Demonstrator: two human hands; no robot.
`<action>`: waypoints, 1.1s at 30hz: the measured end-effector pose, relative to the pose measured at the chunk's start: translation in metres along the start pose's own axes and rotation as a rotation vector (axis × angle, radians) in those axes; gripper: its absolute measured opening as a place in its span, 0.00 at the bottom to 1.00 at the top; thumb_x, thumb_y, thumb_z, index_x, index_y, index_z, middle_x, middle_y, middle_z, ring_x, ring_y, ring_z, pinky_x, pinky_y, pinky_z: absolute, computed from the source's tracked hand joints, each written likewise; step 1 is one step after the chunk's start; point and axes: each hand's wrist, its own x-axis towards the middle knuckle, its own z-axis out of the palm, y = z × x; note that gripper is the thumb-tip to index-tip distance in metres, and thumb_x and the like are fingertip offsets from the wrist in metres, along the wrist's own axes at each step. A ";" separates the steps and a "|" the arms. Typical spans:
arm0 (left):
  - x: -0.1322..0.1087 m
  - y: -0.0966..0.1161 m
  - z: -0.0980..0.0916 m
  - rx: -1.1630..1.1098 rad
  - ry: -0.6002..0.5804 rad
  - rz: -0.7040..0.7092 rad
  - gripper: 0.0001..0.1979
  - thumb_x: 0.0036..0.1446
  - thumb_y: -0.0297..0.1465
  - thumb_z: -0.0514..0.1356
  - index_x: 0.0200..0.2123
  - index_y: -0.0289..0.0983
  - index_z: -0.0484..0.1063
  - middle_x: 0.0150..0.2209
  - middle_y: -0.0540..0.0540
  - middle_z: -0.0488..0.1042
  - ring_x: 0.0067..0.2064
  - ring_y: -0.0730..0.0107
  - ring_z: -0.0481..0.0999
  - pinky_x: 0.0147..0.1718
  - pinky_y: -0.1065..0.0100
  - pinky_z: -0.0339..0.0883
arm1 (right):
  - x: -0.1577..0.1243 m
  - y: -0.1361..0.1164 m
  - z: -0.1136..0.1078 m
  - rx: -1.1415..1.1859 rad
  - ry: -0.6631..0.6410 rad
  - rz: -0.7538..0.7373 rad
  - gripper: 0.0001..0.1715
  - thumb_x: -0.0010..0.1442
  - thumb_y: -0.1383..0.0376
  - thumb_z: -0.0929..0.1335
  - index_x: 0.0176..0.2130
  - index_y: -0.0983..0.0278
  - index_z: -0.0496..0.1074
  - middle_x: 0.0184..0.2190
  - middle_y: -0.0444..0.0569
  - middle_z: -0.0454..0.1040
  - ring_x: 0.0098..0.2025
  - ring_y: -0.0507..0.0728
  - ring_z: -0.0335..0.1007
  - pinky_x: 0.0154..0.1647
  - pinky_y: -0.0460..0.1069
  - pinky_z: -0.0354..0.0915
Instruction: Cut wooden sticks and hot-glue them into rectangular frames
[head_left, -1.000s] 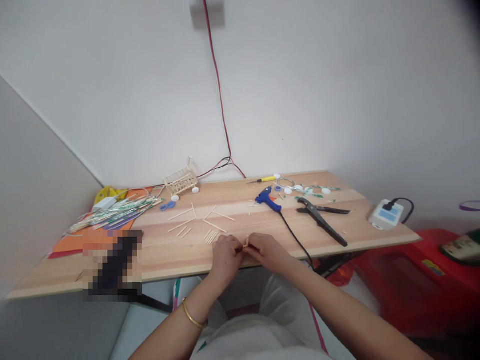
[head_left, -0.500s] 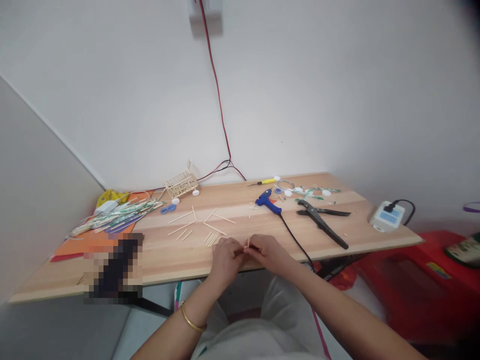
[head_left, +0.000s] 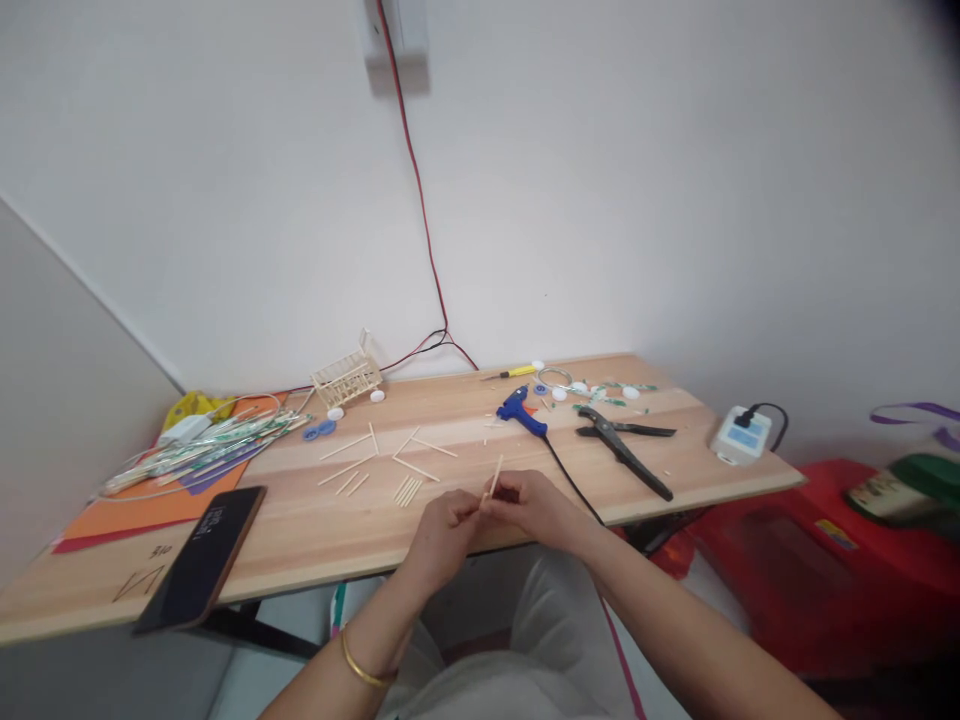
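While pliers (head_left: 626,455) lie right of the glue gun (head_left: 523,411) and short sticks (head_left: 408,491) left, on its near side the right hand (head_left: 536,508) clamps a tilted stick (head_left: 497,470); left hand (head_left: 442,530) adjoining, grip unclear.

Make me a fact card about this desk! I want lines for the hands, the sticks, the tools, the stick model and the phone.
Hands: left hand and right hand, fingertips together
Held: thin wooden stick, in the right fingers
Loose sticks: short row; longer sticks beyond
Tools: blue glue gun, dark pliers, yellow-handled tool
Stick model: near the wall
Phone: left side, screen up
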 end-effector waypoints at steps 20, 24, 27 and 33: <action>-0.007 0.002 -0.027 0.130 0.332 0.071 0.15 0.60 0.34 0.49 0.27 0.38 0.72 0.29 0.48 0.74 0.34 0.70 0.72 0.35 0.70 0.61 | -0.048 0.093 -0.138 -0.667 0.342 0.437 0.35 0.47 0.57 0.65 0.54 0.64 0.61 0.47 0.60 0.67 0.49 0.68 0.63 0.49 0.60 0.57; -0.008 0.007 -0.026 0.235 0.425 0.145 0.12 0.61 0.32 0.49 0.30 0.38 0.70 0.30 0.48 0.74 0.34 0.70 0.72 0.34 0.71 0.62 | -0.057 0.041 -0.096 -0.377 0.333 0.153 0.33 0.47 0.65 0.63 0.54 0.62 0.58 0.50 0.54 0.65 0.52 0.63 0.61 0.53 0.56 0.57; -0.008 0.014 -0.023 0.296 0.479 0.225 0.10 0.61 0.30 0.49 0.33 0.37 0.70 0.32 0.47 0.74 0.36 0.70 0.72 0.36 0.71 0.63 | -0.057 0.004 -0.057 -0.228 0.262 0.055 0.35 0.45 0.70 0.63 0.55 0.61 0.57 0.49 0.53 0.65 0.50 0.62 0.62 0.51 0.56 0.60; -0.009 0.020 -0.022 0.407 0.511 0.322 0.11 0.61 0.27 0.48 0.38 0.37 0.69 0.36 0.43 0.74 0.39 0.68 0.73 0.38 0.69 0.66 | -0.047 -0.027 -0.019 -0.136 0.243 0.012 0.31 0.48 0.68 0.66 0.53 0.59 0.59 0.46 0.52 0.66 0.48 0.61 0.63 0.49 0.55 0.60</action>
